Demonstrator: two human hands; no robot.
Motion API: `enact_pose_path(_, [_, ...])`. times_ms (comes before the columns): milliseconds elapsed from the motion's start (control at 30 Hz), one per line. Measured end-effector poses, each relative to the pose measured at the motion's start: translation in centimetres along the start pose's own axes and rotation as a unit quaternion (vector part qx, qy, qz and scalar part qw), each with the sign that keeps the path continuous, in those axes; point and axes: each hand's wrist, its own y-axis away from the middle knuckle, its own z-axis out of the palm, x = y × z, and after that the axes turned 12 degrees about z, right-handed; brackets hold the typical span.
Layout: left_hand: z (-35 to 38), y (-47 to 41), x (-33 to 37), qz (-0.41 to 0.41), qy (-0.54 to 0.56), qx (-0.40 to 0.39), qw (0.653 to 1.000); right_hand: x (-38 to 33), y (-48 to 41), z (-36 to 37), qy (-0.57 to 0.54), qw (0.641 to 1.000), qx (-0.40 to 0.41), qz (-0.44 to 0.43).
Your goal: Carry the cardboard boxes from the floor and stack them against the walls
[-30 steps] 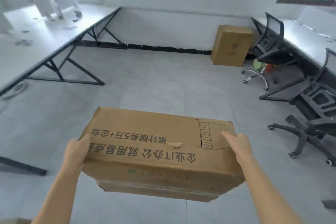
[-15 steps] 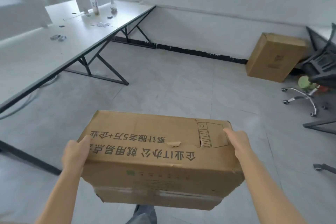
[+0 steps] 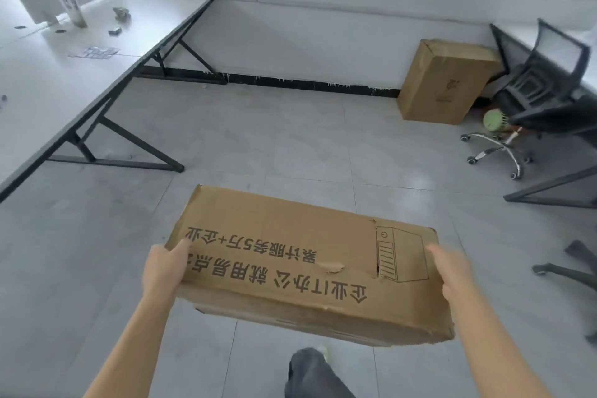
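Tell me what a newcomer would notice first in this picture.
First, the cardboard box with large black print, held low in the centre by the left hand and the right hand at its ends. Next, a second box standing on the floor against the far wall, beside a black office chair.

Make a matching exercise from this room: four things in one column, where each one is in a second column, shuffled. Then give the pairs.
1. printed box
2. plain box
3. office chair
4. white cylinder

A. upright on the white desk at the left
B. gripped at its ends by the left hand and the right hand
C. standing against the far wall
D. on castors, right of the plain box

Pairs: 1-B, 2-C, 3-D, 4-A
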Motion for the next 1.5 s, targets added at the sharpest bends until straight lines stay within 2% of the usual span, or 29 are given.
enact_pose_path(267, [10.1, -11.6, 7.6, 0.002, -0.006, -0.044, 0.999, -10.4, -9.8, 4.3, -0.010, 0.999, 0.033, 0.016])
enact_pose_path(633, [18.4, -26.6, 18.0, -0.003, 0.006, -0.007, 1.000, -28.6, -20.7, 12.6, -0.010, 1.000, 0.011, -0.011])
enact_pose_path(900, [25.2, -39.9, 24.6, 0.005, 0.044, -0.019, 0.999, -40.5, -29.1, 20.5, 0.016, 0.998, 0.047, -0.028])
enact_pose_path(1033, [28.9, -48.1, 29.0, 0.021, 0.022, -0.043, 0.999, -47.2, -32.9, 23.7, 0.010, 0.996, 0.084, -0.024])
enact_pose_path(1233, [37.1, -57.9, 35.4, 0.016, 0.000, -0.096, 0.995, -53.1, -38.7, 24.1, -0.043, 0.988, 0.147, 0.023])
enact_pose_path(1500, [52.0, -63.1, 44.7, 0.032, 0.020, -0.181, 0.983, -58.6, -50.4, 20.8, -0.096, 0.972, 0.201, 0.075])
